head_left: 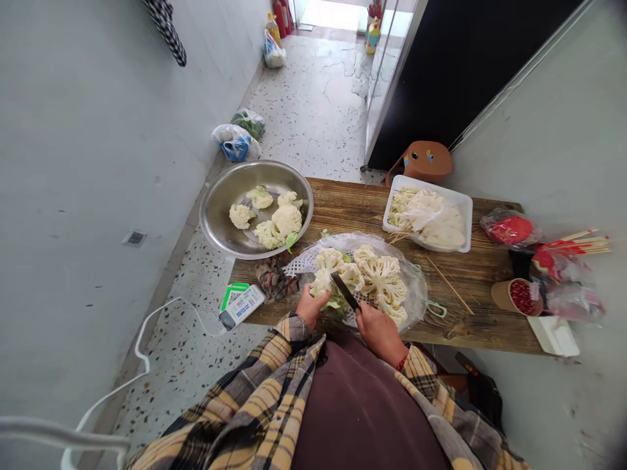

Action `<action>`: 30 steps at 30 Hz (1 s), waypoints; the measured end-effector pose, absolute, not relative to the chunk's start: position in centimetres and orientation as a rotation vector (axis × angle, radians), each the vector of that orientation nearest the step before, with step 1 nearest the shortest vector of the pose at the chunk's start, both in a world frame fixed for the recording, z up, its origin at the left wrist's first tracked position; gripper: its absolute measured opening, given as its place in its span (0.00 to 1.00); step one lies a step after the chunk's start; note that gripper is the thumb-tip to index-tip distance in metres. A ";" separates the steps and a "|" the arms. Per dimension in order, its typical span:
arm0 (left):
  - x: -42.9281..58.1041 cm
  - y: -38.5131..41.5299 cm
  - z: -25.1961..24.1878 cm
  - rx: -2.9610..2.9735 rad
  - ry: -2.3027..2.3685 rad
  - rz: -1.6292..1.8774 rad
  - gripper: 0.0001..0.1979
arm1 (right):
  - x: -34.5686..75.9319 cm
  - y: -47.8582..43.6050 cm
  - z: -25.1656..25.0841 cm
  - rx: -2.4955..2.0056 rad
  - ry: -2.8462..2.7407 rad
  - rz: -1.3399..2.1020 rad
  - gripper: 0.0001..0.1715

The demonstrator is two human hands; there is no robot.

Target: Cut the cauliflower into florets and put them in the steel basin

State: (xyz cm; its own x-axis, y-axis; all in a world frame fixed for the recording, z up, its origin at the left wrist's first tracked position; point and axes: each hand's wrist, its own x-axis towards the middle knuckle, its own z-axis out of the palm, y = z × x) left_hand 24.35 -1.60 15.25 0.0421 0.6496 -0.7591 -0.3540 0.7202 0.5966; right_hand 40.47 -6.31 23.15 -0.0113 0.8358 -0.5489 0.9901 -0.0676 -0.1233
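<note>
My left hand (pixel 312 307) is closed around the lower left of a cauliflower piece (pixel 323 279) with green leaves at its base. In my right hand (pixel 381 331) is a knife (pixel 345 292), its dark blade slanting up and left against that piece. Right of the blade lies more cut cauliflower (pixel 385 277), stems showing. All of it rests on clear plastic wrap and white foam netting (pixel 306 261). Up and to the left, several cauliflower florets (pixel 287 220) sit in a wide steel basin (pixel 208 219).
The wooden table (pixel 343 202) bears a white tray (pixel 467 222) with bagged pale food, wooden skewers (pixel 450 286), a green-handled tool (pixel 435 309), a paper cup (pixel 504 294) and red packages (pixel 512 230). A white and grey box (pixel 243 305) lies at the left edge; a brown stool (pixel 428 160) stands behind.
</note>
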 end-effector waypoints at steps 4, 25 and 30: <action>24.6 -1.7 14.3 0.375 1.340 0.852 0.30 | 40.8 -6.6 23.2 1.986 1.889 -0.713 0.15; 26.0 -2.0 13.8 0.606 1.507 0.841 0.22 | 41.0 -6.3 21.5 1.975 1.901 -0.771 0.15; 26.3 -1.9 14.1 0.591 1.505 0.872 0.22 | 40.9 -6.0 20.9 1.977 1.880 -0.791 0.14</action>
